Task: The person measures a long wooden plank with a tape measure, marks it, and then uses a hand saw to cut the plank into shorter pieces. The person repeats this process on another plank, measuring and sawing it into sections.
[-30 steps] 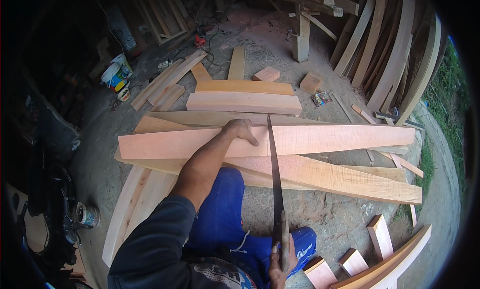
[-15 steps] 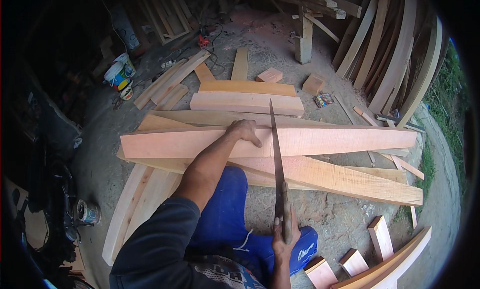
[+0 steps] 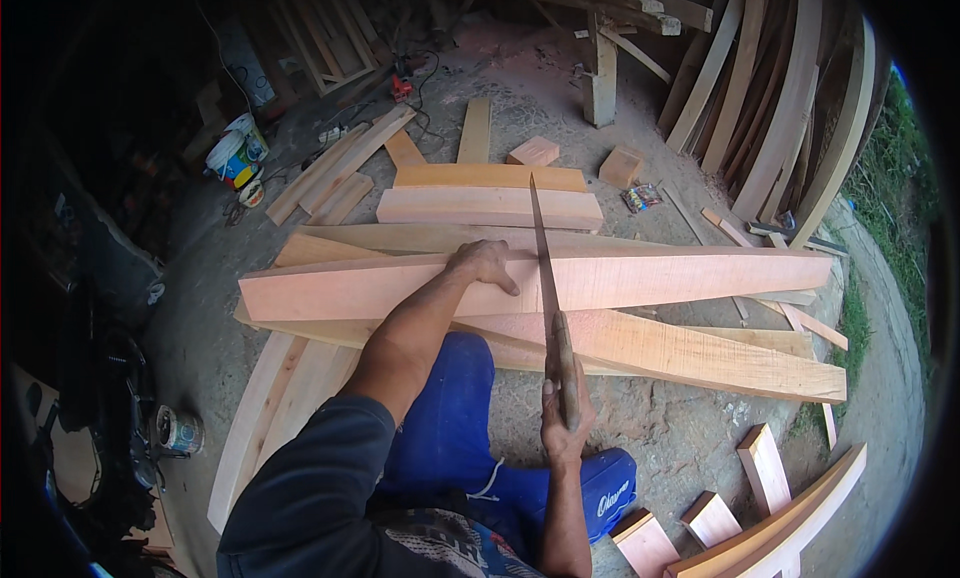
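Note:
A long pale pink board (image 3: pixel 660 278) lies crosswise over a stack of other planks (image 3: pixel 740 368). My left hand (image 3: pixel 483 268) grips its upper edge left of centre, fingers over the far side and thumb down on the face. Just right of that hand, a long, narrow handsaw blade (image 3: pixel 545 258) crosses the board, its tip reaching beyond the far edge. My right hand (image 3: pixel 566 418) is closed on the saw's worn wooden handle, near my blue-clad knee.
Short blocks (image 3: pixel 620 166) and planks (image 3: pixel 365 153) lie behind the stack. Tall boards (image 3: pixel 745 98) lean at the back right by a post (image 3: pixel 600 83). Buckets (image 3: pixel 228 156) stand at left, near a red tool (image 3: pixel 400 90); offcuts (image 3: pixel 762 468) lie front right.
My right hand and the saw have moved forward, away from me, so the tip now reaches further past the board. My left hand stays on the board.

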`<state>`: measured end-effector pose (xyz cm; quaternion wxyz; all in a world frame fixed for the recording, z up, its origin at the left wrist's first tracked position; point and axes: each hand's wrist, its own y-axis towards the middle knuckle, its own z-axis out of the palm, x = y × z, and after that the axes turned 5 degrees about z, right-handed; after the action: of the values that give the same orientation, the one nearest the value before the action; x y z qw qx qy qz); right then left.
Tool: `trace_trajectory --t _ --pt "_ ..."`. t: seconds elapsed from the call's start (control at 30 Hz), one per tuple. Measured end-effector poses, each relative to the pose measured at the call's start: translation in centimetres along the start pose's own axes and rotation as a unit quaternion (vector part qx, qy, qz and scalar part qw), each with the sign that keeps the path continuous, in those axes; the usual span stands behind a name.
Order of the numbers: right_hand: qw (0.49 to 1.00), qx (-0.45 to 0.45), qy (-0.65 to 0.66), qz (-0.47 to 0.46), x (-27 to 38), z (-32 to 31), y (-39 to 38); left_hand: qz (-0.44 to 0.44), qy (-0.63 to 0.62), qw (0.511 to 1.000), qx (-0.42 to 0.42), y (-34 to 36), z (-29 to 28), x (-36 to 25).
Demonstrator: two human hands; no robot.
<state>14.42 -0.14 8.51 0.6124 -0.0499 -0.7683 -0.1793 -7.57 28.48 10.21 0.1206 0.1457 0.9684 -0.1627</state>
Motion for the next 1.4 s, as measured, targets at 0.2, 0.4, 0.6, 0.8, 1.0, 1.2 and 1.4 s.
trace_trajectory --t 0.2,0.4,0.6,0.8,1.0,1.2,1.4 --pt "0.999 0.007 -0.041 0.018 2.1 -7.1 -12.5 -0.032 0.007 0.999 -0.012 -1.3 -0.3 -0.1" --pt "0.998 -0.023 0.039 -0.044 1.1 4.2 12.1 -0.009 0.065 0.996 -0.053 -2.5 0.3 -6.1" --pt "0.999 0.012 -0.026 0.02 -0.3 -2.8 -5.7 -0.043 -0.017 0.999 0.028 -0.1 -1.0 0.6" --pt "0.999 0.005 -0.046 -0.001 0.6 -3.7 -7.6 -0.031 0.006 0.999 -0.026 -2.2 -0.1 -1.3" --pt "0.999 0.009 0.046 0.003 1.1 4.6 10.7 -0.012 0.003 1.0 -0.022 -2.0 -1.0 -3.9" --pt "0.989 0.061 -0.125 0.051 0.4 -6.6 -11.4 -0.033 -0.032 0.998 0.039 0.0 -0.8 1.1" --pt "0.998 0.004 -0.052 -0.04 0.3 -0.1 0.7 -0.004 0.037 0.996 -0.083 -3.3 0.8 -2.9"
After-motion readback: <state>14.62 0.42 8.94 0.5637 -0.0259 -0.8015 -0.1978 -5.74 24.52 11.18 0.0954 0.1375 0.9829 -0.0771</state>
